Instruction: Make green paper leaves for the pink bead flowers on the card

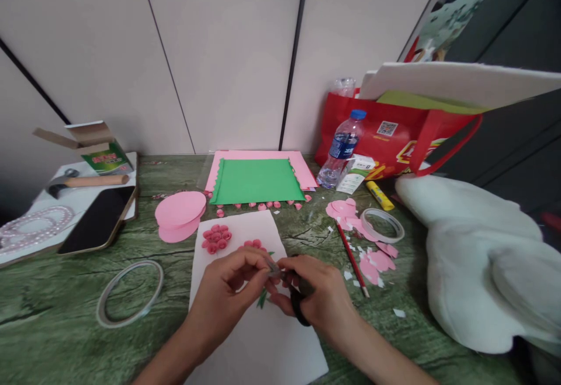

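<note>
My right hand [318, 291] grips black-handled scissors [298, 306], their blades pointing left toward my left hand. The fingertips of my left hand [234, 283] are pinched close to the blades, on something small and greyish that I cannot make out. Both hands meet above a white sheet of paper [245, 344]. On its upper left lies a cluster of rolled pink paper flowers [216, 239]. A second pink flower cluster [254, 245] shows partly behind my fingers, with green paper leaves [262, 299] below it.
Behind lie a green sheet [258, 180] and pink ovals [180, 211]. Tape rolls [101, 309] [397, 230] lie either side. A red pencil [353, 259] rests among pink scraps [370, 265]. At right stand a water bottle [342, 148], red bag [377, 122] and white plush [473, 268]; at left, a phone [99, 221].
</note>
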A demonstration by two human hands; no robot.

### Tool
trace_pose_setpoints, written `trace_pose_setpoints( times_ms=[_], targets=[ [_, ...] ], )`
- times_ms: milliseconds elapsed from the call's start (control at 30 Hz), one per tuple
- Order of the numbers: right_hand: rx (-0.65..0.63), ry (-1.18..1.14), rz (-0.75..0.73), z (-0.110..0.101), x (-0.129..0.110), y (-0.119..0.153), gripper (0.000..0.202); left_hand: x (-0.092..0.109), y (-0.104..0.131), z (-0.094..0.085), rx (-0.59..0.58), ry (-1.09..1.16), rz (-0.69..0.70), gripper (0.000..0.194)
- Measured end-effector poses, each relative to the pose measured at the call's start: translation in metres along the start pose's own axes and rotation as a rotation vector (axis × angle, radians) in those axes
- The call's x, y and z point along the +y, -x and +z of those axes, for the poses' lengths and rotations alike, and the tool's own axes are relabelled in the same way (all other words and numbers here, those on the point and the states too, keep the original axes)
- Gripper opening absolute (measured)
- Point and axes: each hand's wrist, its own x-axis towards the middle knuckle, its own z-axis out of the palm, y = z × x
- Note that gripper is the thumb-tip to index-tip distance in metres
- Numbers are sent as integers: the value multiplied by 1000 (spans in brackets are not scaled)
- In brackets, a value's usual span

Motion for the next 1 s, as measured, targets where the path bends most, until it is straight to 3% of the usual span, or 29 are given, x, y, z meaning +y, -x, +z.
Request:
trace_pose_setpoints(
  times_ms=[300,567,1000],
  targets=[
    [-30,11,21,1,1,1,15,-1,-1,-1,-1,-41,26,11],
    [-106,-3,38,-1,5,4,23,0,1,-1,-44,-60,33,11],
    [-104,-4,27,-1,7,4,24,0,0,-3,-69,-113,57,13]
  ],
)
